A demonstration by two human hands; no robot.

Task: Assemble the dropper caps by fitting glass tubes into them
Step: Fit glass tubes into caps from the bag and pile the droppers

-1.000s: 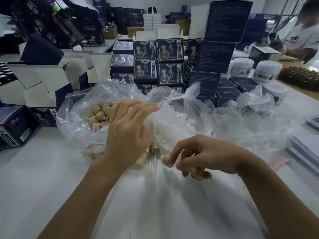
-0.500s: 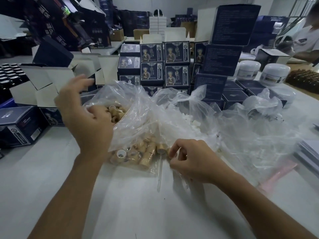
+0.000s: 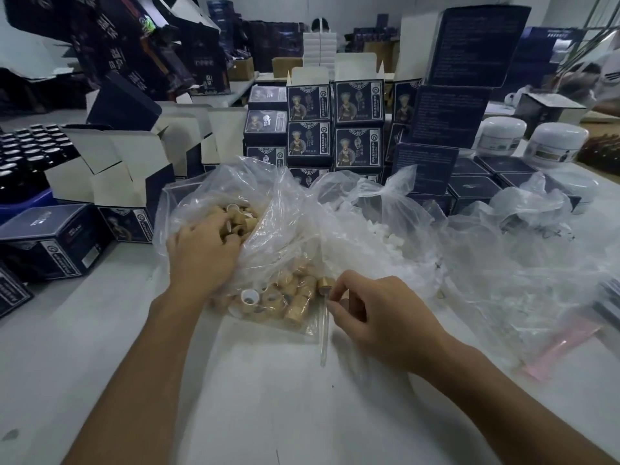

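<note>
A clear plastic bag [image 3: 268, 250] on the white table holds many wood-coloured dropper caps [image 3: 292, 297]. My left hand [image 3: 201, 253] reaches into the bag's mouth, its fingers curled round a cap at the top of the pile. In front of the bag lies a dropper: a cap [image 3: 326, 283] with a glass tube [image 3: 323, 340] pointing toward me. My right hand [image 3: 379, 313] pinches this dropper just below its cap. A second bag [image 3: 379, 236] behind holds small white rubber bulbs.
Stacks of dark blue printed boxes [image 3: 335, 129] stand behind the bags, with open cartons [image 3: 110, 169] and a tray of black bottles [image 3: 20, 156] at the left. White jars [image 3: 553, 142] and crumpled plastic bags [image 3: 523, 263] are at the right, with a pink strip [image 3: 563, 347] nearby.
My left hand moved from the bag's left outer edge into its mouth and onto the caps. My right hand stayed at the dropper in front of the bag.
</note>
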